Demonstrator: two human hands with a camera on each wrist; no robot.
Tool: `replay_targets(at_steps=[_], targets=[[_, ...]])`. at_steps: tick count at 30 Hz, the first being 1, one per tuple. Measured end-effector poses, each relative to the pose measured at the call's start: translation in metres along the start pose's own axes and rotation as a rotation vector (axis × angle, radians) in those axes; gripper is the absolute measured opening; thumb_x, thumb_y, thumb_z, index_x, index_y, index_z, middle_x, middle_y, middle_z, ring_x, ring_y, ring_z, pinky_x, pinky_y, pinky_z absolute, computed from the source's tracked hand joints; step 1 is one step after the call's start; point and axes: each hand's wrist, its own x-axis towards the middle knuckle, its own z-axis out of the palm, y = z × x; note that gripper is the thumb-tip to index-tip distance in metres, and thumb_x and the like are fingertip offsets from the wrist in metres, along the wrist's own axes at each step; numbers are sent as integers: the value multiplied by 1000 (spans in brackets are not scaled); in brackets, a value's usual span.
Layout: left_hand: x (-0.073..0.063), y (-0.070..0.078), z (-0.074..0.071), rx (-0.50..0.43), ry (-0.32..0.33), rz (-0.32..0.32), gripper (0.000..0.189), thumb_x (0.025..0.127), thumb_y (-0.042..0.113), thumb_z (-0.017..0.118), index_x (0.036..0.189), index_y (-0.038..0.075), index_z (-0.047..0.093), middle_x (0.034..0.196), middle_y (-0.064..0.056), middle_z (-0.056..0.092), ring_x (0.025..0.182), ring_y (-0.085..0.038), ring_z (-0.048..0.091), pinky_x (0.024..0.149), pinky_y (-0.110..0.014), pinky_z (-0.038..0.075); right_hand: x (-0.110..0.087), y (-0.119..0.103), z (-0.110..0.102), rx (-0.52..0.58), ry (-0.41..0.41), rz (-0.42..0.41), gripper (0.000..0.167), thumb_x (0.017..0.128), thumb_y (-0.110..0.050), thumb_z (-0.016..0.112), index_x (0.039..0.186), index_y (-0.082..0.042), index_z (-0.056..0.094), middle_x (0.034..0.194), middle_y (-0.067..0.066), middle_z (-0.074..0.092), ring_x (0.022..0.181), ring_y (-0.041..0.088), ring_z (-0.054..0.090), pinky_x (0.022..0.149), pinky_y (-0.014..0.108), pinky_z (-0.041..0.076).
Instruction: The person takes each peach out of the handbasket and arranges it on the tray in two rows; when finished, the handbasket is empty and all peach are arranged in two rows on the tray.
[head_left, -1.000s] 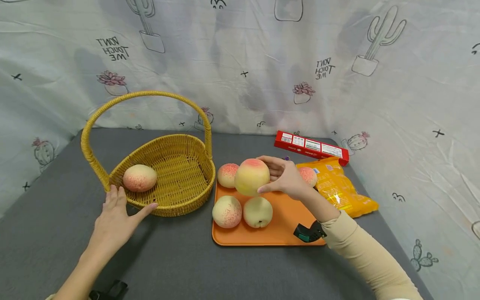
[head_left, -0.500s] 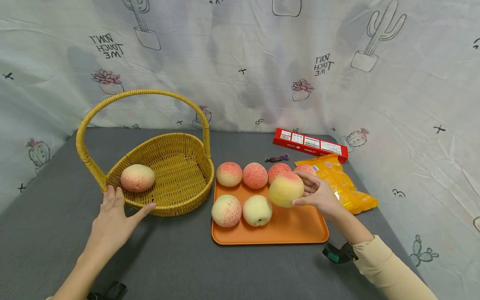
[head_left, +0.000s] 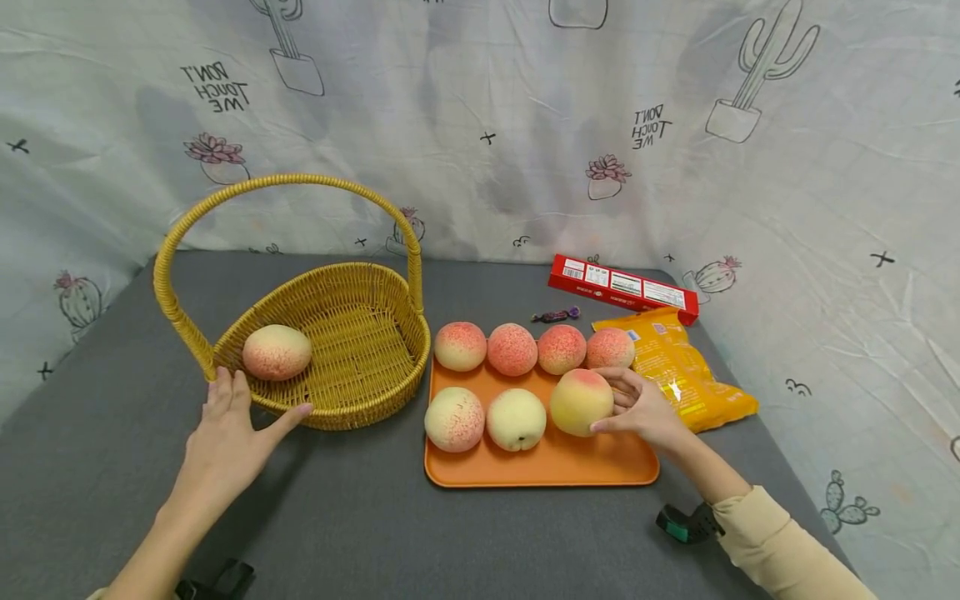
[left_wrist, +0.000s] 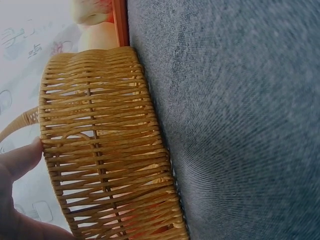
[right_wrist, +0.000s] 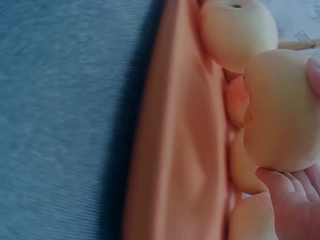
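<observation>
My right hand pinches a yellow peach with a red-blushed top, held over the right part of the orange tray. In the right wrist view that peach sits between thumb and fingers, close above the tray. Two pale peaches lie to its left on the tray's near side, the closer one a cream peach. Behind it runs a row of several red-speckled peaches. My left hand, fingers straight and thumb spread, rests on the near rim of the wicker basket. One peach lies inside the basket's left end.
A red box lies at the back right, behind an orange snack bag beside the tray. A small purple-wrapped candy sits behind the peach row. The basket's tall handle arches upward. A printed curtain hangs behind the table.
My right hand has moved right with the yellow peach, from over the tray's back middle to its right part, then lowered it. My left hand has stayed on the basket rim.
</observation>
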Motion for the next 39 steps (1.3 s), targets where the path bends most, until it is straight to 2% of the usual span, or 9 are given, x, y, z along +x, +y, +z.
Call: replay_targets(at_steps=[3, 13, 17, 23, 27, 35, 39], targets=[[0, 0, 0, -3, 4, 2, 111, 93, 64, 48, 145, -19, -5, 148, -40, -16, 136, -59, -4, 94, -77, 22, 0, 6, 2, 3, -15, 24, 73, 72, 6, 82, 133, 12, 41, 123, -6, 58, 112, 5, 60, 88, 27, 52], [0, 1, 0, 2, 9, 7, 111, 93, 64, 48, 145, -19, -5, 148, -40, -16, 137, -57, -4, 93, -77, 23, 1, 16, 5, 27, -20, 92, 74, 69, 7, 83, 130, 9, 41, 127, 2, 54, 110, 9, 62, 87, 30, 53], [0, 0, 0, 2, 10, 8, 111, 93, 64, 48, 145, -19, -5, 148, -40, -16, 137, -57, -5, 93, -77, 22, -1, 17, 5, -4, -41, 78, 76, 68, 6, 85, 129, 8, 40, 127, 3, 52, 111, 8, 61, 87, 30, 53], [0, 0, 0, 1, 12, 2, 111, 93, 64, 48, 145, -19, -5, 148, -40, -16, 137, -58, -4, 92, -78, 22, -3, 17, 7, -95, -85, -5, 78, 68, 3, 86, 129, 10, 38, 130, 6, 49, 112, 3, 59, 88, 27, 52], [0, 0, 0, -2, 15, 1, 111, 93, 63, 49, 145, -19, -5, 148, -40, -16, 137, -58, -4, 93, -77, 22, -3, 17, 7, -140, -85, -38, 76, 69, 2, 86, 128, 10, 39, 130, 11, 49, 111, 2, 59, 88, 25, 51], [1, 1, 0, -5, 11, -2, 112, 93, 64, 49, 145, -19, -6, 148, -39, -17, 137, -56, -6, 94, -77, 21, -4, 13, 5, -150, -111, -11, 84, 74, 1, 83, 140, 15, 33, 137, 32, 42, 112, 0, 57, 89, 24, 50], [0, 1, 0, -10, 17, -2, 112, 93, 64, 49, 145, -19, -5, 148, -39, -16, 138, -56, -6, 94, -77, 21, -3, 12, 5, -163, -131, -4, 87, 76, -1, 81, 144, 16, 29, 139, 38, 39, 112, -1, 57, 89, 23, 50]])
